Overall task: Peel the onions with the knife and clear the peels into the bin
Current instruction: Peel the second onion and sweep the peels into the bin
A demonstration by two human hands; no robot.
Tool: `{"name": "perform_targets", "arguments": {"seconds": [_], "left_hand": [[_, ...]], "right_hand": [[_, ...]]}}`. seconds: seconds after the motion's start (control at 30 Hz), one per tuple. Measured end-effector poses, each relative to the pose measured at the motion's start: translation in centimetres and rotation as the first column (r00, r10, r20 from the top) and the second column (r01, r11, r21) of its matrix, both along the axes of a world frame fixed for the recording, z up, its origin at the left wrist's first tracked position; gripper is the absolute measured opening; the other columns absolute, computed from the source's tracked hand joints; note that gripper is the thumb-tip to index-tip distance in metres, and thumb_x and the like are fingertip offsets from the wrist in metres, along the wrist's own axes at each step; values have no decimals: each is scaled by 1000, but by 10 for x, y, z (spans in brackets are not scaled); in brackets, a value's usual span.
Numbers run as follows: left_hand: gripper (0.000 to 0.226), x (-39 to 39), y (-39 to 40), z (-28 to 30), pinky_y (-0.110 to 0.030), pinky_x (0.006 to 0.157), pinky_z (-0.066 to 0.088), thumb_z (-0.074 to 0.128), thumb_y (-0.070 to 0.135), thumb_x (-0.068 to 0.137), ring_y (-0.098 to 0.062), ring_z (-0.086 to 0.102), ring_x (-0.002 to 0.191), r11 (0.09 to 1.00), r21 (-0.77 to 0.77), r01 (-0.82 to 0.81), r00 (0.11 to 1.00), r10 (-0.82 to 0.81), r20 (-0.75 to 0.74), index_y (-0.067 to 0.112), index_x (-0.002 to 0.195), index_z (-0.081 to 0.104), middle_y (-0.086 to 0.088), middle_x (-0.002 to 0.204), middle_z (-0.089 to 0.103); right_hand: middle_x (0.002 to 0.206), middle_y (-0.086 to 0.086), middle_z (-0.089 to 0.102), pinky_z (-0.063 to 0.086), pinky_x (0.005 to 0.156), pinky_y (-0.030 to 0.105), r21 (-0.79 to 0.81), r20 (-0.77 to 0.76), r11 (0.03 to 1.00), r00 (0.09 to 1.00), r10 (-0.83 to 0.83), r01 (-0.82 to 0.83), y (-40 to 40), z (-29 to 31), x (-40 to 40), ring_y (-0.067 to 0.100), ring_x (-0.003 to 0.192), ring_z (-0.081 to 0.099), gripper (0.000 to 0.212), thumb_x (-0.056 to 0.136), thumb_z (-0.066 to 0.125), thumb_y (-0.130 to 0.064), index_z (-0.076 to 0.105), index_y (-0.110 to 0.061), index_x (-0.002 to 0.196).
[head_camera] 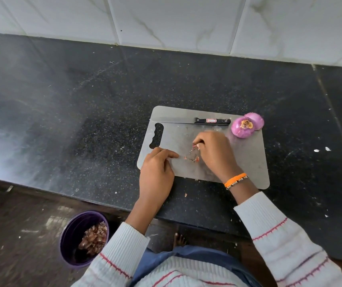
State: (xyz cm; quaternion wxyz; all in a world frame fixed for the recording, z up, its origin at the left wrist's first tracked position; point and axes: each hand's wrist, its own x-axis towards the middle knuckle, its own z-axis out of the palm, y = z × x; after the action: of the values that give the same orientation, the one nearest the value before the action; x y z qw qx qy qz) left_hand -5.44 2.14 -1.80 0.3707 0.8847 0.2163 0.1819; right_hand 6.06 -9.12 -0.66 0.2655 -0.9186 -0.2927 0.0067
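The right hand [212,151], fingers curled, pinches peel scraps [193,155] on the cutting board [246,162]; the left hand [157,169] presses a finger beside them. Gather every scrap into one pile before lifting to the bin [72,235]. Peeled onions [246,125] and the knife [211,121] lie at the board's far edge.

Soft daylight falls evenly over my counter [103,96], with a pale sheen on its left side and glare on the floor [31,230]. Shadows under my hands are faint. The wide lens bends the wall tiles [166,17] and edges; my right hand [213,152] is slightly blurred
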Motion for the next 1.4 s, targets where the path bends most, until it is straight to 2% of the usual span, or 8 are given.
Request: {"name": "perform_targets", "arguments": {"seconds": [0.2,0.4,0.57,0.93,1.0,1.1,1.23,1.4], "left_hand": [[35,0,-2,-2,-25,68,42,44,-7,85,-15,55,86,1000,-9,8,999,-8,-35,13,93,71,5,92,59],[35,0,-2,-4,-26,68,42,45,-8,83,-18,55,86,1000,-19,6,999,-7,-43,14,91,71,2,93,62],[37,-1,-5,-2,-33,70,46,43,-8,83,-19,54,90,999,-11,32,998,-32,-55,15,91,71,2,94,61],[38,-3,-6,4,-23,69,42,41,-8,84,-15,54,88,997,-67,28,998,-32,-60,15,92,70,5,93,60],[38,-5,-5,7,-10,66,37,41,-9,85,-13,55,86,994,-106,28,998,-33,-46,14,91,70,4,94,61],[34,-8,-1,11,-5,65,35,43,-6,89,-9,52,81,985,-175,7,999,-15,-46,15,93,69,6,94,60],[24,-20,7,18,-5,63,37,51,3,91,-5,55,75,964,-263,-48,999,42,-28,18,92,69,8,93,62],[20,-53,32,22,-28,68,51,56,9,90,-11,61,70,855,-493,-160,977,210,47,24,86,70,4,84,68]], "right_hand": [[84,15,59,46,61,38,-215,141,968,976,165,-132,-7,-2,-19,31,83,56,18,77,51,13,65,1,81],[110,11,52,48,71,33,-253,131,960,979,156,-120,-14,-7,-43,26,103,48,27,85,53,7,58,-3,109],[82,11,60,47,43,27,-265,304,960,938,167,-85,-11,-11,-56,25,74,58,27,63,78,6,67,-1,87],[70,14,61,48,41,29,-274,356,954,910,215,-119,-10,-14,-51,28,64,60,27,53,79,13,66,1,73],[73,12,63,49,49,32,-202,263,975,954,146,-94,-10,-16,-45,28,68,61,17,64,75,10,67,-1,75],[81,6,72,53,67,27,200,-146,968,982,-123,151,-13,-7,-35,18,74,66,14,78,65,3,74,-7,82],[77,8,72,56,72,24,452,-677,760,735,-49,467,1,15,-45,17,74,67,17,79,68,2,72,-14,75],[72,3,72,56,73,18,514,-836,662,491,245,546,41,37,-79,10,71,69,16,82,61,9,69,-5,79]]}}
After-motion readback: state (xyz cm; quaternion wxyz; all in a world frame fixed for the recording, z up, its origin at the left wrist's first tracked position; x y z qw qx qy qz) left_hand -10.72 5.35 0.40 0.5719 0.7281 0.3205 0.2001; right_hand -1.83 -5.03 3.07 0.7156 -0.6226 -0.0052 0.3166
